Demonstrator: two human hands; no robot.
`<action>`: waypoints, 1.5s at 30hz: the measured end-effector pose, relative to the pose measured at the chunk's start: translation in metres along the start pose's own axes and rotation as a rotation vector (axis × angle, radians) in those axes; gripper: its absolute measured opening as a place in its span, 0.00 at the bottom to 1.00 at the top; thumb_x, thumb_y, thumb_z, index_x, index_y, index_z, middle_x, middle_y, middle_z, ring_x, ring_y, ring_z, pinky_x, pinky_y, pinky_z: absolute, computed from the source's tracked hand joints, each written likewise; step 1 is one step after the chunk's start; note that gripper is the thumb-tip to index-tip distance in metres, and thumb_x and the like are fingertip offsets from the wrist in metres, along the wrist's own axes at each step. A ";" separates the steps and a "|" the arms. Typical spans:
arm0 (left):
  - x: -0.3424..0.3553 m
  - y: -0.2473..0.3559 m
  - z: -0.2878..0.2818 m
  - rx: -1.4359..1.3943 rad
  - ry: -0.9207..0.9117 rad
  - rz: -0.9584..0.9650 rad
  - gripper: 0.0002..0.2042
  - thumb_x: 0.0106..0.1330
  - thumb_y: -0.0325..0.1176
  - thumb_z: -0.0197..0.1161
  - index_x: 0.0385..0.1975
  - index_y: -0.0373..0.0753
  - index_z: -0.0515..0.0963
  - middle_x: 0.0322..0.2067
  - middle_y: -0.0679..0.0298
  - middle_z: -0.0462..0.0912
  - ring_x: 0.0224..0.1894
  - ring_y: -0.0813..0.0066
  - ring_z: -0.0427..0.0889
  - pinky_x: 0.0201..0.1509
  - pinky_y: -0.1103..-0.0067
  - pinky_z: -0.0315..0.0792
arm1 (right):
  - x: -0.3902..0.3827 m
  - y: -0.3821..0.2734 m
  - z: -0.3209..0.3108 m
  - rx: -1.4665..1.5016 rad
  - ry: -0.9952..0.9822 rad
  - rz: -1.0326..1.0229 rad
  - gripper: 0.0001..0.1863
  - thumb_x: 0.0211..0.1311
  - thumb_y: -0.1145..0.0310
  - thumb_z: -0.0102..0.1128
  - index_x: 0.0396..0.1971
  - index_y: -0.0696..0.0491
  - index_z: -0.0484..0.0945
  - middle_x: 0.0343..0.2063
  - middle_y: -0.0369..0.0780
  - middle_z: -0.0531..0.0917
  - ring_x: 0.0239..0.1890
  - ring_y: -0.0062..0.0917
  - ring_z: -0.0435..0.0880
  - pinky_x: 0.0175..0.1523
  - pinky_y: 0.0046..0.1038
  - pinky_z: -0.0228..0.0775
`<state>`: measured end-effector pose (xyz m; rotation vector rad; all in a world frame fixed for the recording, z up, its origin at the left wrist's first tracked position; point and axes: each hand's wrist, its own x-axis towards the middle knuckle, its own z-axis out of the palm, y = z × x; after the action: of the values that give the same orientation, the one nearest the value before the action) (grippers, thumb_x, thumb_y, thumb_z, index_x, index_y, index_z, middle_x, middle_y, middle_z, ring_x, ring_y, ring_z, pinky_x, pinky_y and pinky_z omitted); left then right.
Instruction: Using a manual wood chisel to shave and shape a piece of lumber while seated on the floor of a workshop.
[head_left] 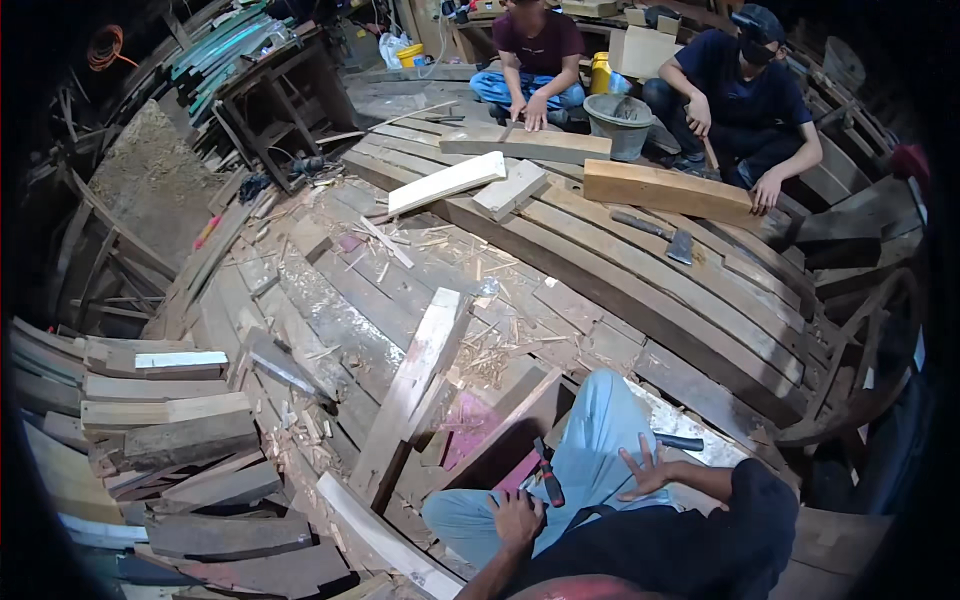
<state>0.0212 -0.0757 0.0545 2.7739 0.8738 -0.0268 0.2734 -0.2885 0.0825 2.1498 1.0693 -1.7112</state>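
Between the legs of the trousers point(597, 425) is a black-and-red tool point(552, 487), probably stiff, light, best taken by its lower end; left grip point(518, 518) half-curled, hold unclear, right grip point(647, 472) spread, empty.

From where I stood, the low slatted desk point(650, 275) bore a whitish beam point(447, 183), a short pale block point(510, 190), a grey-brown beam point(530, 146), an orange-brown beam point(670, 189) and a hatchet point(655, 232)! Below, wood chips point(488, 358) littered the plank floor point(625, 350).
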 end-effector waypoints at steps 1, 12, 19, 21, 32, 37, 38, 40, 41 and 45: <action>0.002 0.003 0.000 -0.012 -0.008 0.014 0.18 0.61 0.44 0.55 0.35 0.35 0.82 0.39 0.52 0.83 0.52 0.52 0.75 0.63 0.45 0.56 | 0.015 0.007 0.007 -0.084 -0.042 0.041 0.70 0.45 0.17 0.48 0.72 0.42 0.18 0.64 0.60 0.08 0.65 0.73 0.11 0.67 0.71 0.32; 0.014 -0.002 0.012 -0.040 -0.098 -0.058 0.18 0.61 0.46 0.53 0.35 0.38 0.83 0.40 0.53 0.84 0.53 0.53 0.75 0.66 0.46 0.53 | 0.000 -0.005 0.013 0.018 -0.033 -0.023 0.69 0.45 0.17 0.49 0.72 0.41 0.18 0.65 0.60 0.08 0.65 0.73 0.13 0.66 0.71 0.34; 0.015 -0.004 0.011 -0.054 -0.178 -0.106 0.19 0.62 0.45 0.53 0.37 0.37 0.83 0.43 0.53 0.83 0.55 0.52 0.74 0.67 0.46 0.53 | -0.004 -0.001 0.014 0.078 0.002 -0.013 0.69 0.45 0.17 0.49 0.72 0.40 0.18 0.65 0.59 0.08 0.65 0.73 0.13 0.66 0.71 0.35; 0.014 -0.005 0.008 -0.055 -0.209 -0.109 0.19 0.62 0.45 0.52 0.38 0.36 0.83 0.45 0.53 0.82 0.55 0.53 0.73 0.67 0.47 0.54 | -0.003 0.001 0.015 0.086 0.016 -0.017 0.69 0.45 0.17 0.49 0.72 0.40 0.18 0.65 0.59 0.09 0.65 0.74 0.14 0.66 0.71 0.35; 0.012 -0.002 0.004 -0.070 -0.056 -0.078 0.16 0.60 0.42 0.55 0.31 0.36 0.82 0.36 0.54 0.84 0.47 0.56 0.78 0.60 0.50 0.61 | 0.005 0.006 0.002 0.085 0.037 -0.020 0.69 0.47 0.19 0.49 0.72 0.41 0.17 0.64 0.59 0.07 0.64 0.74 0.12 0.65 0.71 0.39; 0.015 -0.001 0.001 -0.062 -0.070 -0.061 0.16 0.60 0.43 0.55 0.31 0.37 0.82 0.36 0.54 0.84 0.46 0.57 0.78 0.59 0.51 0.61 | 0.003 0.006 -0.002 0.086 0.021 -0.035 0.70 0.47 0.19 0.50 0.71 0.46 0.16 0.63 0.62 0.06 0.62 0.77 0.10 0.66 0.72 0.34; 0.015 -0.002 0.000 -0.055 -0.071 -0.060 0.16 0.60 0.43 0.55 0.31 0.37 0.82 0.36 0.54 0.84 0.46 0.57 0.78 0.59 0.51 0.61 | 0.004 0.008 -0.001 0.096 0.027 -0.030 0.70 0.47 0.19 0.50 0.71 0.44 0.16 0.63 0.60 0.06 0.62 0.75 0.09 0.65 0.72 0.35; 0.017 -0.003 -0.002 -0.060 -0.080 -0.052 0.15 0.61 0.43 0.55 0.31 0.37 0.82 0.36 0.55 0.84 0.46 0.57 0.78 0.57 0.52 0.62 | 0.005 0.008 -0.002 0.102 0.027 -0.031 0.71 0.45 0.18 0.51 0.71 0.42 0.16 0.64 0.60 0.07 0.63 0.74 0.10 0.66 0.72 0.36; 0.017 -0.003 0.001 -0.053 -0.078 -0.050 0.15 0.61 0.43 0.55 0.31 0.37 0.82 0.36 0.55 0.84 0.46 0.57 0.78 0.57 0.52 0.62 | 0.006 0.004 -0.008 0.101 0.027 -0.029 0.71 0.45 0.18 0.51 0.71 0.42 0.16 0.64 0.60 0.07 0.63 0.74 0.10 0.66 0.71 0.36; 0.014 -0.005 0.004 -0.077 -0.023 -0.039 0.16 0.60 0.45 0.56 0.30 0.36 0.82 0.33 0.52 0.84 0.44 0.58 0.77 0.55 0.55 0.61 | 0.006 0.001 -0.006 0.107 0.026 -0.019 0.71 0.45 0.18 0.51 0.71 0.42 0.16 0.64 0.60 0.07 0.64 0.75 0.11 0.66 0.71 0.37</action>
<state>0.0297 -0.0649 0.0488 2.6803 0.9040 -0.0318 0.2789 -0.2828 0.0784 2.2381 1.0294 -1.7923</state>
